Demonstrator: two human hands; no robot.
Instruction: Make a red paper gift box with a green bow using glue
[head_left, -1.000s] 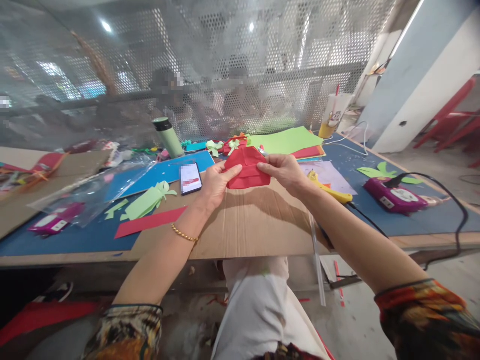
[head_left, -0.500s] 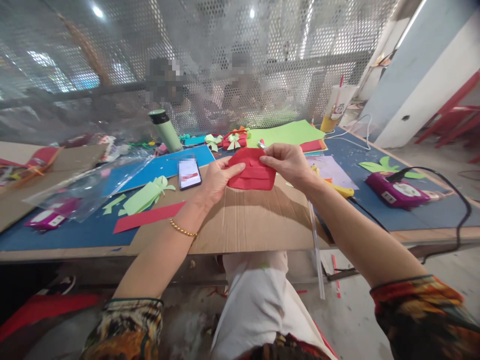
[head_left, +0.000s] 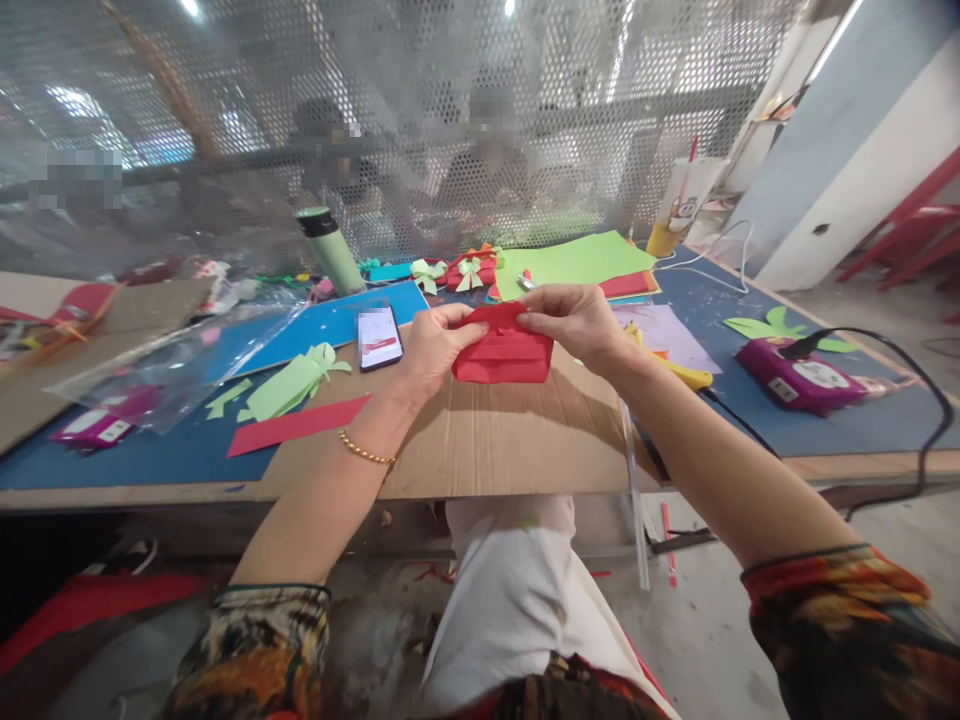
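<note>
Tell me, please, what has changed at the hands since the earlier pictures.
The red folded paper shows less of its upper part, seemingly tipped or folded back; the right hand has shifted toward its top edge. Nothing was let go. The left hand keeps its hold, and the smartphone lies where it was.

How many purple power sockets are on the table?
2: at right, a socket with a black cable plugged in; at left, another socket partly under clear plastic. Others may be hidden.

Left fingers (head_left: 466, 336) and right fingers (head_left: 538, 322) pinching folded red paper (head_left: 506, 358), cardboard (head_left: 510, 440) below
</note>
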